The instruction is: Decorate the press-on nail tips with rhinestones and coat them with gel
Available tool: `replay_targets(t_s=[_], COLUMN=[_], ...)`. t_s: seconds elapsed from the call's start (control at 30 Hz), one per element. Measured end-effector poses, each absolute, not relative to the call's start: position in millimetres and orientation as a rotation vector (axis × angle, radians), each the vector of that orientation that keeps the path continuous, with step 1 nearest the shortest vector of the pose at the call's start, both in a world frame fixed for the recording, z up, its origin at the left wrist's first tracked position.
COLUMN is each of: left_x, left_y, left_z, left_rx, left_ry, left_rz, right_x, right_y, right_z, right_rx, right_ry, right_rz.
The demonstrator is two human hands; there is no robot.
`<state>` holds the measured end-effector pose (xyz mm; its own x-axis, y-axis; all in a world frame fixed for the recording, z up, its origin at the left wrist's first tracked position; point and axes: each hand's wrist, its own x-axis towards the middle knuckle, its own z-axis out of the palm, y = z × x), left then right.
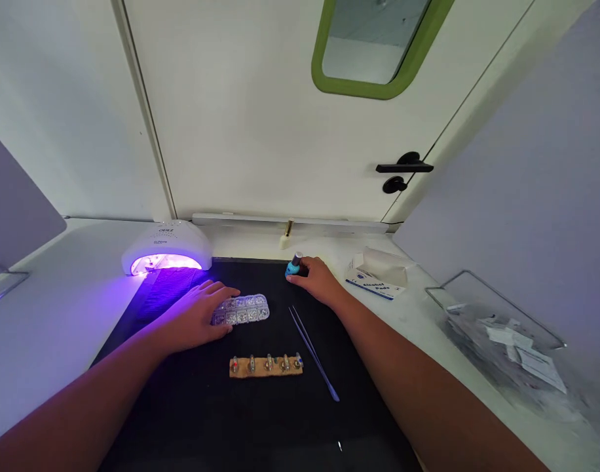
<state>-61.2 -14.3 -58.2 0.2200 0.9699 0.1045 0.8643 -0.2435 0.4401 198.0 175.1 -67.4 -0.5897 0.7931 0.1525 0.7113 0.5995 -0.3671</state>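
Observation:
My left hand (pixel 198 316) grips the left end of a clear compartment case (pixel 245 309) of small sparkly stones, fingers along its far edge and thumb on the near side. The case lies on a black mat (pixel 192 419). At the mat's far edge, my right hand (pixel 319 280) has thumb and fingers closed around a blue nail polish bottle (pixel 292 267) with a silvery cap. Metal tweezers (pixel 312 351) lie between my arms. Left of them is a tan strip (pixel 265 368) with several clear nail tips standing on it.
A lit nail lamp (pixel 167 246) glows purple at the back left, a dark ridged cloth or pad (pixel 165 292) before it. Behind the mat stands a gold-capped bottle (pixel 286 235). To the right are an alcohol pads box (pixel 378 272) and a wire-framed clear bag (pixel 511 354) with wrappers.

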Motion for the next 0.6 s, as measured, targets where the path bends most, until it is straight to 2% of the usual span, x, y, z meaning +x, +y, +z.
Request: replay_targets(t_s=[0.3,0.6], left_x=[-60,-58], left_y=[-1,1], left_z=[-67,-69], left_rx=[2.165,2.158], left_ry=[1.936,2.014], left_rz=[0.593,0.67], right_x=[194,181], right_y=[166,118], right_z=[-57,-45], right_rx=[-1.251,-1.02], right_ry=[-2.62,-2.816], right_rz=[0.259,0.302])
